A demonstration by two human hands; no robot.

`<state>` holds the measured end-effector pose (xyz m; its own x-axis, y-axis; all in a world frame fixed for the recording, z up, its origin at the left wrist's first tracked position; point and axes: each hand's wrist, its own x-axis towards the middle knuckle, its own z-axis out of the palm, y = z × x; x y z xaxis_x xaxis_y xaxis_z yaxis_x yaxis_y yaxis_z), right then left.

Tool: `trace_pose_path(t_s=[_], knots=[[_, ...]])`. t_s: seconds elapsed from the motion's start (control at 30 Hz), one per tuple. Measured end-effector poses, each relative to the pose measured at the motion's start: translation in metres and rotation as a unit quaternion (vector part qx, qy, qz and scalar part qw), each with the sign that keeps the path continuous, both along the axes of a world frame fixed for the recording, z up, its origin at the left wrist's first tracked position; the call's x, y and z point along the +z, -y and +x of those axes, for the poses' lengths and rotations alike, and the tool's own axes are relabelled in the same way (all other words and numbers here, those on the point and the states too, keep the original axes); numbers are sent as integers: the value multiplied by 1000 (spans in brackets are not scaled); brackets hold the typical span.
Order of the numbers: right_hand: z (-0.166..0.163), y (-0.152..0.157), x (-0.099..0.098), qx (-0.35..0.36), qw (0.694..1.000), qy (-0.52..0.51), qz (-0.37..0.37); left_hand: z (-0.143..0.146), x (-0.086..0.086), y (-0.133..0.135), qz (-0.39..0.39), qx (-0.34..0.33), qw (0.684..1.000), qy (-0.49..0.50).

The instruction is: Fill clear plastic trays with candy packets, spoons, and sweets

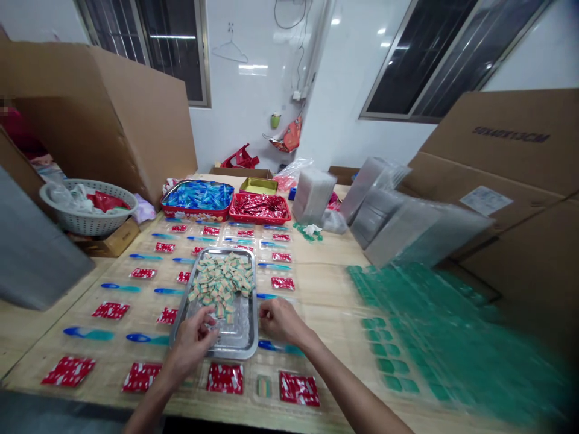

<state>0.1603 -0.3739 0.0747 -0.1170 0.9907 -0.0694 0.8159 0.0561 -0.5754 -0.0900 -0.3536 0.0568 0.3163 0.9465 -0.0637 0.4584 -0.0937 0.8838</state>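
A metal tray (251,346) holds a heap of small striped square pieces (221,277) in pale green, cream and orange. Over its front left edge is my left hand (194,337), fingers loosely bent, thumb apart from them, no piece visible in it. Just right of the tray, my right hand (280,322) has its fingers pressed together; whatever they hold, if anything, is hidden. Around and under the tray lie rows of clear plastic blisters with blue plastic handled tools (88,333) and red printed packets (226,378). One striped piece (264,386) sits alone between two front packets.
Behind the rows stand a bin of blue tools (199,196) and a red basket of shiny red packets (260,207). Stacked clear plastic trays (407,229) and green-dotted sheets (398,343) are on the right. Cardboard boxes (145,114) and a grey basket (88,220) flank the left.
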Motion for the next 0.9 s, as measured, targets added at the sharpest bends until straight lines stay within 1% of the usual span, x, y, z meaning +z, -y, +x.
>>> trace_pose_path(t_s=[0.13,0.23,0.3,0.47,0.53,0.6,0.67,0.73,0.8,0.9], knots=[[-3,8,-2,71,988,130,37,-1,-2,0,-4,5,1000,1],[-2,11,-6,77,981,165,67,-1,-5,-2,-6,7,1000,0],[0,11,-8,66,983,157,71,-1,-6,-2,-10,6,1000,1],[3,9,-11,48,994,77,59,-2,-6,-2,-3,10,1000,-11],[3,8,-11,47,996,66,49,-2,-5,-1,4,14,1000,-27],[3,8,-10,45,996,68,35,-2,-2,-1,23,19,998,-60],[3,6,-8,39,997,65,31,0,1,-3,59,29,991,-113],[0,4,-5,24,998,49,45,3,5,-6,93,34,980,-171],[-7,0,-1,15,998,24,62,9,7,-11,110,29,970,-215],[-28,-8,3,48,996,-4,75,21,9,-16,128,7,960,-248]])
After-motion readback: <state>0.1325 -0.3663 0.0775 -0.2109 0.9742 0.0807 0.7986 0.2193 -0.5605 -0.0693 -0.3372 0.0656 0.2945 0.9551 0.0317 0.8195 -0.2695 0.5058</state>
